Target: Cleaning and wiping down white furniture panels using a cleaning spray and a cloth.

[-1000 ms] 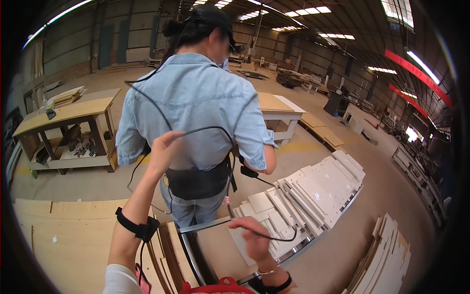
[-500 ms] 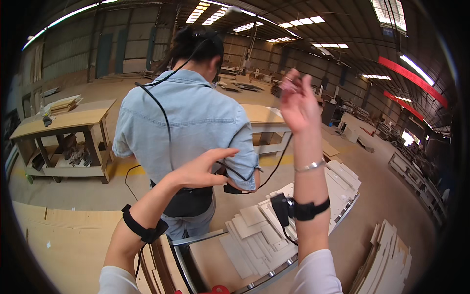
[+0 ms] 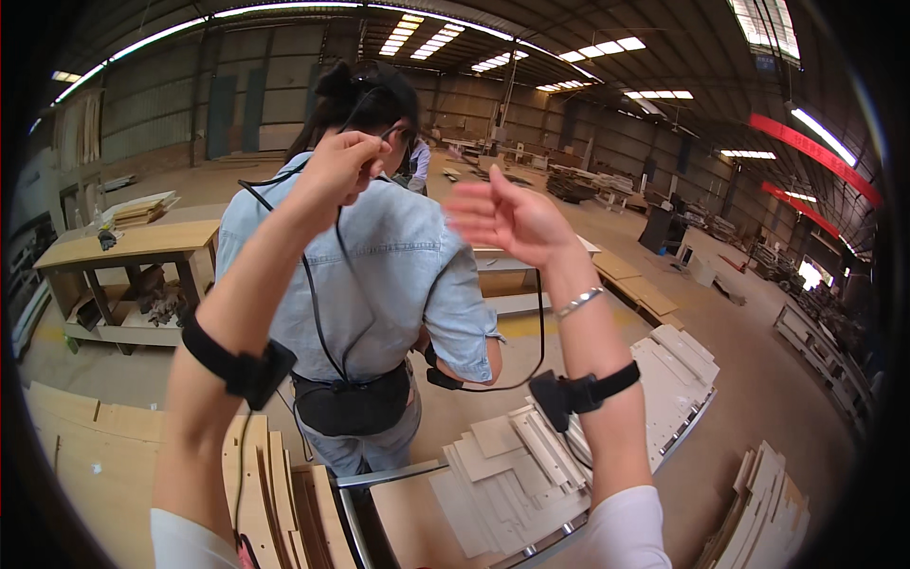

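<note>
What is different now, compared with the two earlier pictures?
The left hand rose from the co-worker's back to neck height, fingers now curled; whether it grips anything is unclear. The right hand, low at first, went up, then left, and is open. The white boards stayed put.

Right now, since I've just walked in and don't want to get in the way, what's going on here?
A co-worker in a blue denim shirt stands with their back to the camera wearer. The wearer's left hand is curled near the co-worker's head, close to black cables; whether it grips one is unclear. The right hand is raised and open. The cables run down the shirt toward a black waist pouch.
</note>
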### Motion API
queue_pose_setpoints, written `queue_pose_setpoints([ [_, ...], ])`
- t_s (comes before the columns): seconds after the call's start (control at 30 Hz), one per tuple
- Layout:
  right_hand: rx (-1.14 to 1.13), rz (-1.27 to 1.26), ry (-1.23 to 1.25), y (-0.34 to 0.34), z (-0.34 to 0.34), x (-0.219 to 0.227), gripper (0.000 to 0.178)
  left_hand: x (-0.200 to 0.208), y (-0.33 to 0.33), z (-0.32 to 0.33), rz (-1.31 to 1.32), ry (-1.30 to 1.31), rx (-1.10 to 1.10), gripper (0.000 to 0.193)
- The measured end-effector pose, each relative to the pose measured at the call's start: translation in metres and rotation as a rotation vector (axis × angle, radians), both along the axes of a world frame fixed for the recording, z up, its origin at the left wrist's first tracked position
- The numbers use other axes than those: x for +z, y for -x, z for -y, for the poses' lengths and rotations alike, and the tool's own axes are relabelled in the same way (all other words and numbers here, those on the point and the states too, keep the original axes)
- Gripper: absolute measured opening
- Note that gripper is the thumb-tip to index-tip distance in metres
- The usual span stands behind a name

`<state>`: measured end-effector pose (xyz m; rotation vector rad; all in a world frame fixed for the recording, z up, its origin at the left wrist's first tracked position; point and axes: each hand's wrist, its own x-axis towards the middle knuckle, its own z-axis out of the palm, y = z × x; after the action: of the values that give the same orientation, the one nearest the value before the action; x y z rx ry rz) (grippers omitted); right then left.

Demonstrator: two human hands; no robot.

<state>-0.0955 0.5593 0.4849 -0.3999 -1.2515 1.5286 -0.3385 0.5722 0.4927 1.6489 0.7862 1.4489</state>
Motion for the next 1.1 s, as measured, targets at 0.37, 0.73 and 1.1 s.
queue_pose_setpoints([
  [0.37,-0.605,0.701,-0.538,-0.037,-0.054,0.011,0.024,-0.022,0.006,-0.061,-0.270,-0.172,0.484,0.023],
  [0.73,-0.389,1.085,-0.711,0.035,-0.115,0.037,0.026,-0.017,0.002,-0.065,-0.281,-0.186,0.493,0.019],
  [1.1,-0.458,1.003,-0.843,0.026,-0.129,0.022,0.029,-0.017,0.000,-0.080,-0.424,-0.342,0.676,0.020],
])
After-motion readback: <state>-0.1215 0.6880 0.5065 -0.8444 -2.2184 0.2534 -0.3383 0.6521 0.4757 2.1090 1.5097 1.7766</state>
